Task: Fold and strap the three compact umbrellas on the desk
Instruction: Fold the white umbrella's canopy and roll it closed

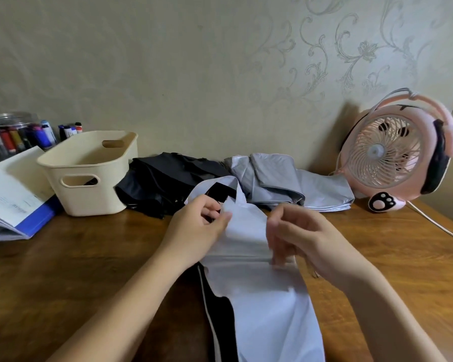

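Pale lilac fabric of the near umbrella [267, 309] lies down the middle of the worktop [76, 257], the left hand [196, 231] pinching its upper flap, the right hand [304, 239] with curled fingers [277, 246] gripping its folded side, while the black umbrella [165, 178] and grey umbrella [280, 178] lie behind.
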